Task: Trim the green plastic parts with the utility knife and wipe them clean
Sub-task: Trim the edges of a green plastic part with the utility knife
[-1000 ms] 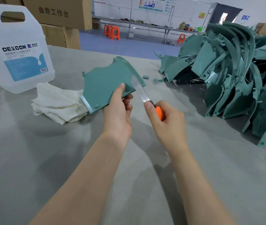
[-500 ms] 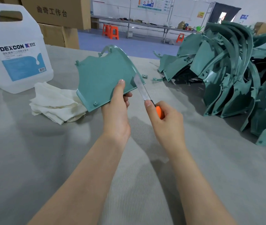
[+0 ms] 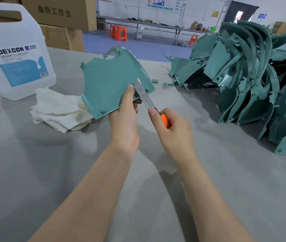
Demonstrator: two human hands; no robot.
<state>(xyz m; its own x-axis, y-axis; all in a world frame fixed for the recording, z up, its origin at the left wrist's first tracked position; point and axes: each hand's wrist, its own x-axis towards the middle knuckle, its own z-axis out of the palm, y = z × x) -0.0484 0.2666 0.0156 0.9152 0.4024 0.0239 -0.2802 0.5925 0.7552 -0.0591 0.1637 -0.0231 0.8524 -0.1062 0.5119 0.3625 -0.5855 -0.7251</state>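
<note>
Head view. Held up above the middle of the grey tabletop [image 3: 34, 172]: one green plastic part [image 3: 110, 84], flat face toward the camera, curved rim arching along its top and right side. Gripped at the lower right corner by the left hand [image 3: 124, 123], thumb pressed flat on the face, other fingers curled round behind the lower edge.

In the right hand [image 3: 175, 135]: utility knife [image 3: 146, 97], orange handle wrapped in curled fingers, forefinger stretched forward toward the base of the blade. Blade run out long, pointing up and away, lying across the part's right rim just beside the left thumb tip. Exact contact of cutting edge and plastic too blurred to tell.

Left of the held part, on the tabletop: crumpled white cloth [image 3: 60, 109], partly hidden behind the part's lower left corner. Behind the cloth, toward the far left corner: large translucent white jug [image 3: 14, 55], upright, blue label reading DEXCON.

Along the right edge: big pile of green parts [image 3: 243, 75], heaped and leaning on one another. Between held part and pile: small green scraps [image 3: 155, 80] loose on the tabletop.

Beyond the far edge: cardboard boxes [image 3: 60, 13] behind the jug, orange stools [image 3: 118, 33] on a blue floor, long workbench [image 3: 156, 23] further back.
</note>
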